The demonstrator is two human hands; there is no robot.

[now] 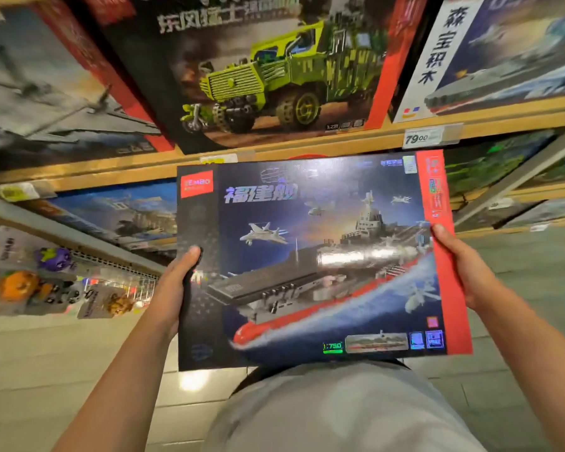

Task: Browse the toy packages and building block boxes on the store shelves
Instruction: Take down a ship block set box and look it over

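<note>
Held a ship box (320, 256) between both hands, left hand (173, 288) gripping its left edge, right hand (463, 265) gripping its right edge, thumbs on front, truck box (258, 70) above the fingers

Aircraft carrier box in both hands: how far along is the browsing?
Done: the aircraft carrier box is off the shelf, front side up. In hand: the left hand grips its left edge and the right hand its right edge. Left: the green truck box on the wooden shelf, the boxes beside and below it, and the hanging toy packages at far left all sit untouched.
</note>
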